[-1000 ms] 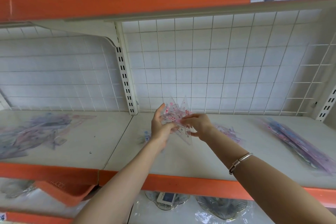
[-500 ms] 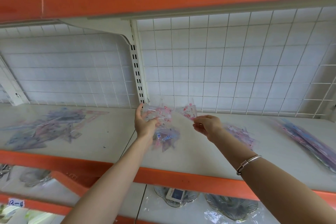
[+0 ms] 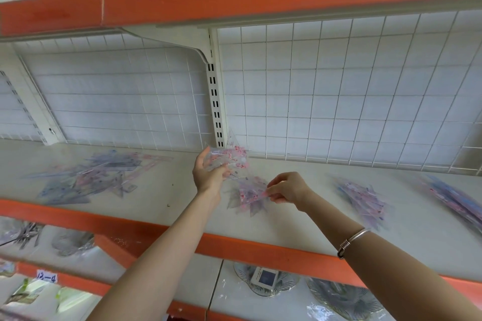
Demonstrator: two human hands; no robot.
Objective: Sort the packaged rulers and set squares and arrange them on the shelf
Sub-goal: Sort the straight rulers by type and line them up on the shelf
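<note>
While my left hand (image 3: pixel 208 177) grips a fan of clear packaged set squares (image 3: pixel 230 160) held up above the shelf (image 3: pixel 167 190), my right hand (image 3: pixel 288 187) pinches one pink-printed packet (image 3: pixel 251 193) by its edge, low over a small pile (image 3: pixel 254 210) lying between my hands. Left of my left hand, a loose heap of packets (image 3: pixel 88 177) sprawls on the shelf. Right of my right hand lies a neater stack (image 3: pixel 362 198), and farther right a row of long packaged rulers (image 3: pixel 453 199). A metal bangle (image 3: pixel 352 241) circles my right wrist.
</note>
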